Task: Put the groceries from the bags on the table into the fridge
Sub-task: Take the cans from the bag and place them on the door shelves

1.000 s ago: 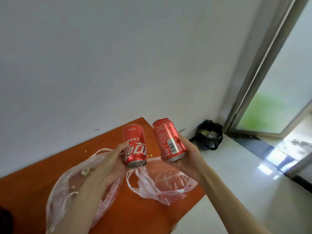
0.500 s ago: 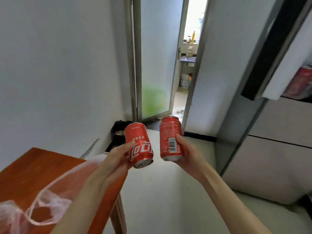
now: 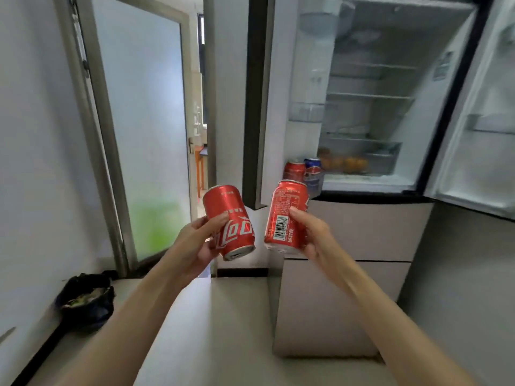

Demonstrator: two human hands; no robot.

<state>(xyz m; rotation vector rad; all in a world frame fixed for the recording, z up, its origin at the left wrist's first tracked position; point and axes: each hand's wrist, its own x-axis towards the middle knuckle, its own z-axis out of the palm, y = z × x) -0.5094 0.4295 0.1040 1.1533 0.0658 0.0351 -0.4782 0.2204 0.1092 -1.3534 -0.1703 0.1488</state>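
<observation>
My left hand (image 3: 199, 242) grips one red can (image 3: 229, 222). My right hand (image 3: 312, 235) grips another red can (image 3: 285, 215). The fridge (image 3: 370, 112) stands open ahead.

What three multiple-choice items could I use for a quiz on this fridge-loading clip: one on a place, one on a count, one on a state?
1. Where do the small red can and blue can stand?
A. In the open left door's bottom bin
B. On the top shelf
C. On the floor

2. How many red aluminium soda cans are held?
A. One
B. Two
C. Three

3. What state are the upper doors of the grey fridge in?
A. Both shut
B. Both open
C. Removed

Answers: 1 A, they sit low in the door bin beside the shelves. 2 B, the left hand grips one can and the right hand grips another. 3 B, shelves and both door linings show.
</observation>
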